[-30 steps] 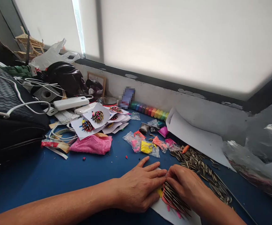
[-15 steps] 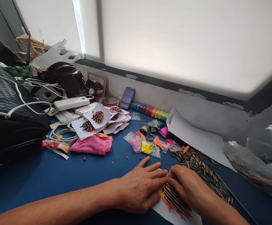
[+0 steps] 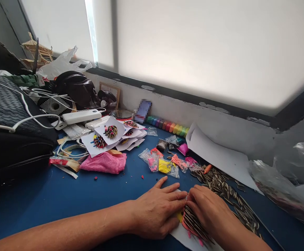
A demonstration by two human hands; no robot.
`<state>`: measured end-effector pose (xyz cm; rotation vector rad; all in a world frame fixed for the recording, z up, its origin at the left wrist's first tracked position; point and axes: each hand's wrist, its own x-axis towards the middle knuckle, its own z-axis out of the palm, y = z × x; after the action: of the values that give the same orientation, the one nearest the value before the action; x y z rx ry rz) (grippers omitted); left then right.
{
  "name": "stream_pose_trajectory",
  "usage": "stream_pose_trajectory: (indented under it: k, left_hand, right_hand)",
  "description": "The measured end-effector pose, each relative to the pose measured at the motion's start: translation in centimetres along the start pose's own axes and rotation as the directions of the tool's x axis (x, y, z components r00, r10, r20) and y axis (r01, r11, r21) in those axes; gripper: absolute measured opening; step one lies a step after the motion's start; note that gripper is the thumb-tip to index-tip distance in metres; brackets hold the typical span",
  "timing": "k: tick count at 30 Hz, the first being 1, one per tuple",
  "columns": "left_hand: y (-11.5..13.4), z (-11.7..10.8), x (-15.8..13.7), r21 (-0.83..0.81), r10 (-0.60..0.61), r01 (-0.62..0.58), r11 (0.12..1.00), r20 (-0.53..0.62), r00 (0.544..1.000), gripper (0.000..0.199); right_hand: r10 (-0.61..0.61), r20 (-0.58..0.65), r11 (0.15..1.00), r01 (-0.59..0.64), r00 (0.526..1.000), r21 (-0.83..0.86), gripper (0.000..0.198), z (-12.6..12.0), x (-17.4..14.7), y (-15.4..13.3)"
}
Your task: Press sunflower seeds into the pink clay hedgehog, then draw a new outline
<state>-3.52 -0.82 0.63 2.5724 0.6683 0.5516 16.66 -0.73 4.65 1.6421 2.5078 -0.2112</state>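
Observation:
My left hand (image 3: 158, 209) lies flat with fingers spread on the edge of a white paper sheet (image 3: 184, 238). On that sheet is a figure of pink and yellow clay (image 3: 180, 216) with rows of striped sunflower seeds (image 3: 195, 223) stuck into it. My right hand (image 3: 206, 209) is pinched at the figure's upper edge, close to my left fingertips. Whatever its fingertips hold is hidden. Beyond my right hand lies a heap of loose sunflower seeds (image 3: 223, 186), with a small orange piece (image 3: 207, 169) among them.
Small bags of coloured clay (image 3: 164, 166) lie ahead of my hands. Finished seed-and-clay cards (image 3: 111, 131) are piled at the back left beside a pink cloth (image 3: 103, 162). A black bag (image 3: 15, 139) stands left. White paper (image 3: 217, 153) and a plastic bag (image 3: 280, 191) lie right.
My right hand has shifted very slightly at the top of the seeded figure, still pinched. My left hand stays flat on the paper. The view has tilted a little.

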Motion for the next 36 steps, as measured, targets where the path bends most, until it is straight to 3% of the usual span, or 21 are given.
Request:
stream_pose_trajectory:
  k: [10,27,36]
  left_hand:
    - [0.0,-0.1,-0.1,0.007,0.008,-0.008,1.0,-0.006,1.0,0.04]
    - [-0.1,0.1,-0.2,0.0,0.012,-0.012,1.0,-0.012,1.0,0.04]
    - [-0.1,0.1,-0.2,-0.013,0.011,-0.011,1.0,0.001,1.0,0.041]
  right_hand:
    - [0.08,0.032,0.991,-0.083,0.996,0.101,0.025,-0.6,-1.2,1.7]
    - [0.145,0.118,0.989,-0.148,0.982,0.015,0.028,-1.0,-1.0,0.6]
    - [0.175,0.141,0.97,-0.195,0.974,0.146,0.029,-1.1,-1.2,0.5]
